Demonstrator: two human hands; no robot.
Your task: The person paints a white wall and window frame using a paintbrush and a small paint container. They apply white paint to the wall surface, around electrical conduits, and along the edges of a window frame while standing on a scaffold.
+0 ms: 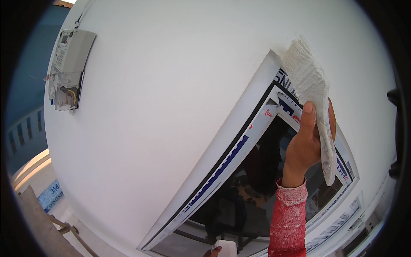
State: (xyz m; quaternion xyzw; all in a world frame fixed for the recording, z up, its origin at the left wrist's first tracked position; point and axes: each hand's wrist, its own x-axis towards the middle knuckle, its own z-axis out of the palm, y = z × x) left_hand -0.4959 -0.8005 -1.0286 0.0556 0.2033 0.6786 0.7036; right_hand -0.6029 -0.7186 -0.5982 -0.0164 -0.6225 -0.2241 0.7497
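the right hand [306,145] is gripping a wide paint brush [310,85], fingers wrapped tight round its handle, and is pressing the white-loaded bristles against the white wall [171,85] just at the top corner of the window frame [239,128]. paint could be smearing onto the frame's taped edge or the dark glass [239,192] if the bristles are splaying too wide. the left hand [212,252] is barely showing at the bottom edge, possibly holding a white container [227,248]; i cannot tell its grip.

Red knit sleeve [287,222] — white paint speckles, dusty ribbed cuff
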